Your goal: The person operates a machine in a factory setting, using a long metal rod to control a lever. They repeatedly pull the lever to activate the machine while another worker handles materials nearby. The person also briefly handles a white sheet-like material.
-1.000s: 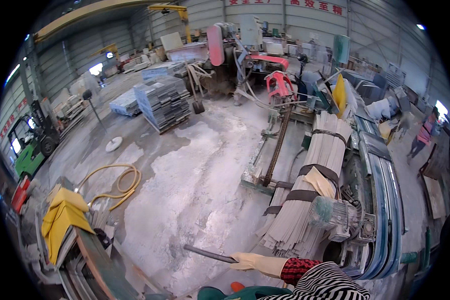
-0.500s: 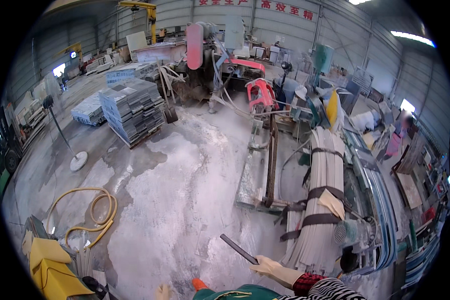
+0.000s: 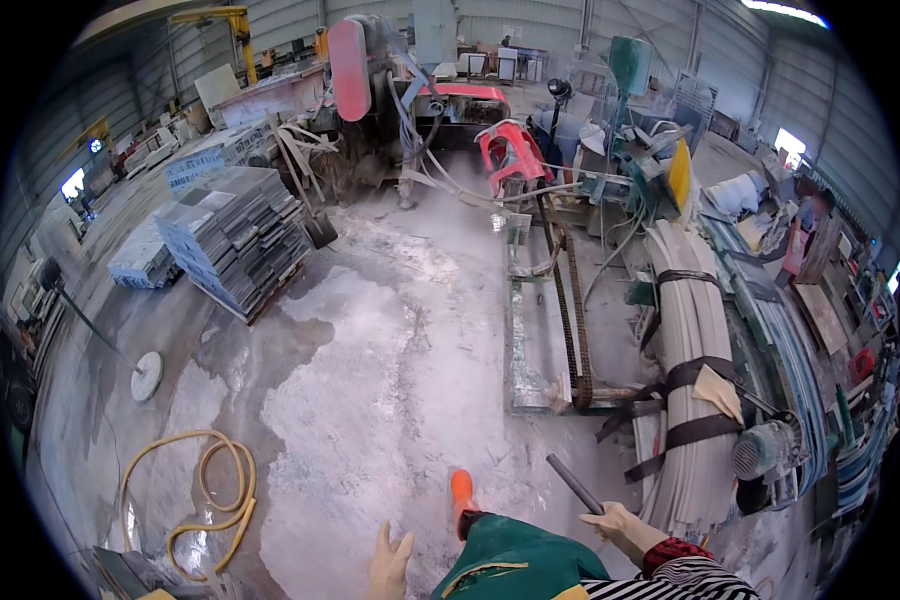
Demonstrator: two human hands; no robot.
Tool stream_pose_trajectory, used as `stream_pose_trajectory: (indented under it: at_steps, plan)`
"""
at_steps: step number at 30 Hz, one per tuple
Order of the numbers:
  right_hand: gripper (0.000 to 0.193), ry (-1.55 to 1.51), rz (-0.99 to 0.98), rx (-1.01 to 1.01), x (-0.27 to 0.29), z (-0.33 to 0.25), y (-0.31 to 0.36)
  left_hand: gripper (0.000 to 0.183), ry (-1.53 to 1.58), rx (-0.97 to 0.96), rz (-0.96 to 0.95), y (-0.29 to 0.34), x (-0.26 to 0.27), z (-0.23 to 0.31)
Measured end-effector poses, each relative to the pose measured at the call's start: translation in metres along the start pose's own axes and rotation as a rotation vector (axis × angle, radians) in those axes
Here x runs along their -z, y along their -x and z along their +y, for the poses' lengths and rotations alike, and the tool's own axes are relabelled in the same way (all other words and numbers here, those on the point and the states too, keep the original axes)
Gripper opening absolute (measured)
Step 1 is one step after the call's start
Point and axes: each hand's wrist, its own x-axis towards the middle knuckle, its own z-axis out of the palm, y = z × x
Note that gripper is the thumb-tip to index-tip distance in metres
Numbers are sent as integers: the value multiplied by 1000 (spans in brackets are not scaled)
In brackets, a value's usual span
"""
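Note:
My right hand [image 3: 620, 528], in a pale glove, is closed round one end of a dark grey rod [image 3: 572, 482]. The rod points forward and to the left, above the wet floor. Low in the picture, my left hand [image 3: 390, 560] is raised with its fingers apart and nothing in it. Between the hands are a green apron [image 3: 515, 555] and one orange boot [image 3: 461, 490] on the floor. Right of the rod lies a bundle of long pale strips [image 3: 692, 330] bound with black straps, and a pale glove [image 3: 718, 391] rests on it.
A yellow hose [image 3: 245, 500] lies coiled at left, near a round-based stand [image 3: 146, 376]. Ahead are stacked grey slabs [image 3: 235, 235], a machine with a red cover [image 3: 350, 70], and a red stool [image 3: 513, 152]. A metal frame with a chain [image 3: 573, 320] stands by the bundle. Another person [image 3: 805, 225] is far right.
My view has shifted as I step forward, with the orange boot now farther out. The left hand has risen into view with spread fingers. The right hand still holds the rod, now farther right.

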Motion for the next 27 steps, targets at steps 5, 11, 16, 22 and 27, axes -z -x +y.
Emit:
stream_pose_trajectory:
  at_steps: [5, 11, 16, 22, 27]
  plan:
    - [44, 79, 29, 45, -7, -82, -105, 61, 43, -28, -17, -147, 25, 24]
    - [47, 125, -30, 210, -59, -337, -167, 43, -181, 128, 95, -280, 99, 102]
    - [50, -106, -273, 468, -74, -493, -210, 48, -35, 188, 54, -364, 78, 160]
    - [46, -71, -228, 389, -46, -585, -292, 48, 44, 216, -32, -540, 56, 208]
    - [43, -237, 67, 116, 17, -594, -319, 40, -52, 55, -57, -729, -21, 328]
